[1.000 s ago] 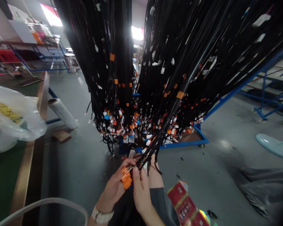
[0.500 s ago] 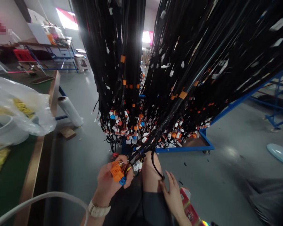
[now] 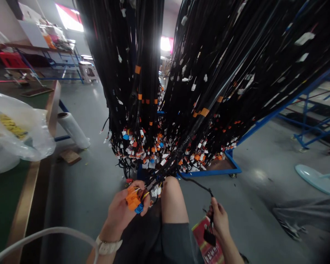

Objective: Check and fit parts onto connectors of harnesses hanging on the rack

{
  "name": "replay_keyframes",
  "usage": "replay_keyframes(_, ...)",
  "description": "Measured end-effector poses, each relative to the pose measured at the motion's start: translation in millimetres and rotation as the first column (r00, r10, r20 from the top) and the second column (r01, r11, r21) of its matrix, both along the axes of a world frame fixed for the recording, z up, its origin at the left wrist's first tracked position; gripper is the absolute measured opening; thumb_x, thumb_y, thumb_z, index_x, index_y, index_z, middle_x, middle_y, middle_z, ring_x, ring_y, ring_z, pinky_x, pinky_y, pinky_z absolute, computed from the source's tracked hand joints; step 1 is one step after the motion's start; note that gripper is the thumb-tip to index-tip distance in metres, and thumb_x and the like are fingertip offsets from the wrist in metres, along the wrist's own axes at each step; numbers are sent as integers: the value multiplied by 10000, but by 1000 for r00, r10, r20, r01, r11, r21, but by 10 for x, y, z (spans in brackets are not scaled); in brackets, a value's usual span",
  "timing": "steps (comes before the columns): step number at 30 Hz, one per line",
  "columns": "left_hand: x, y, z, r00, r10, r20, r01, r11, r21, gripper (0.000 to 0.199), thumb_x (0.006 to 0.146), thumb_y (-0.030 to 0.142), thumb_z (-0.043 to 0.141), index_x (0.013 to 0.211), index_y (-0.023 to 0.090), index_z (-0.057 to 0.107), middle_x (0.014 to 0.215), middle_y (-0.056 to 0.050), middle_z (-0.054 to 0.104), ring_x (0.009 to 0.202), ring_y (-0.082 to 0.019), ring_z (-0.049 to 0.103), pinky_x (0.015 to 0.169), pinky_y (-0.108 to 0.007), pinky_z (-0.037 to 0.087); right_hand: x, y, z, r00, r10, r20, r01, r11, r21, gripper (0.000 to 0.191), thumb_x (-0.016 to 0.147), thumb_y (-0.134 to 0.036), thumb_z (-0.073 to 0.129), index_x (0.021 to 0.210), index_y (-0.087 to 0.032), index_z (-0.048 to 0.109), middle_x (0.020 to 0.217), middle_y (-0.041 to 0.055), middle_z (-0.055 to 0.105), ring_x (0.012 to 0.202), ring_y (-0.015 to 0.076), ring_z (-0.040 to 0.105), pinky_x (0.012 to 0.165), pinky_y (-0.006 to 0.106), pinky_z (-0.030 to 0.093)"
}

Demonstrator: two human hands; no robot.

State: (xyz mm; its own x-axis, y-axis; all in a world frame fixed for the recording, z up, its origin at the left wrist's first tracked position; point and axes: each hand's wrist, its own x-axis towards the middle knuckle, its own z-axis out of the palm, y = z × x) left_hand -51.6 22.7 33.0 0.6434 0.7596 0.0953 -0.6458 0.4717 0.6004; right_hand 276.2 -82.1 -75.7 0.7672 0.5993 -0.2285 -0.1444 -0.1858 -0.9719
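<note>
My left hand [image 3: 123, 207] is closed around orange connectors [image 3: 133, 198] and a blue connector [image 3: 139, 208], with thin coloured wires running into them. These belong to a thick black wiring harness [image 3: 187, 141] that slants down from the upper right. In my right hand [image 3: 220, 219], out to the right of my knee, is a black cable branch [image 3: 198, 182]; its fingers pinch the cable. A black connector [image 3: 209, 237] hangs below those fingers. White connectors [image 3: 155, 191] dangle between my left hand and my knee.
Many black harnesses [image 3: 126, 73] hang on a wheeled blue rack [image 3: 233, 169] in front of me. At left is a green-topped workbench [image 3: 19, 198] with a plastic bag [image 3: 30, 128]. A film roll [image 3: 73, 130] leans beside it. A red packet [image 3: 209, 244] lies below my right hand.
My right hand has moved right from beside my knee and now grips the cable branch, which is pulled out to the right. My left hand still holds the orange and blue connectors.
</note>
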Motion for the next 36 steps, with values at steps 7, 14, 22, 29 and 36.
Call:
replay_keyframes(7,99,-27,-36,997,-3,-71,0,999,-33,324,832,439,448,965,153,523,732,-96,600,633,-194,543,569,-291,399,25,192,583,687,294,-664,-150,952,266,238,761,-231,645,618,-186,461,482,-120,257,355,21,212,341,109,197)
replay_keyframes(14,104,-24,-24,995,13,-104,-15,1000,-19,301,834,426,478,964,159,521,767,-85,598,664,-185,543,579,-288,414,-189,302,658,711,393,-583,-237,915,328,358,776,-126,602,501,-192,383,475,-111,234,374,29,189,361,120,240)
replay_keyframes(22,123,4,-89,995,49,-82,-52,998,-35,290,849,386,459,1006,149,519,808,-104,596,721,-208,559,589,-297,426,-368,284,471,744,396,-539,-304,918,255,386,727,-224,655,498,-219,344,484,-103,209,377,53,170,348,179,254)
replay_keyframes(29,82,69,-67,996,72,-50,-77,992,-101,331,860,419,432,1025,147,520,811,-113,604,733,-221,578,576,-294,429,-1234,-13,-90,763,259,-592,-209,966,153,323,668,-453,693,623,-214,481,445,-93,335,332,59,264,324,184,264)
replay_keyframes(36,14,115,-36,995,100,-28,-104,984,-147,380,875,473,373,1010,158,536,725,-94,607,631,-201,573,518,-272,422,-1486,-199,-275,926,278,-256,-305,950,-72,376,678,-569,631,759,-203,649,591,15,633,538,197,594,508,303,486)
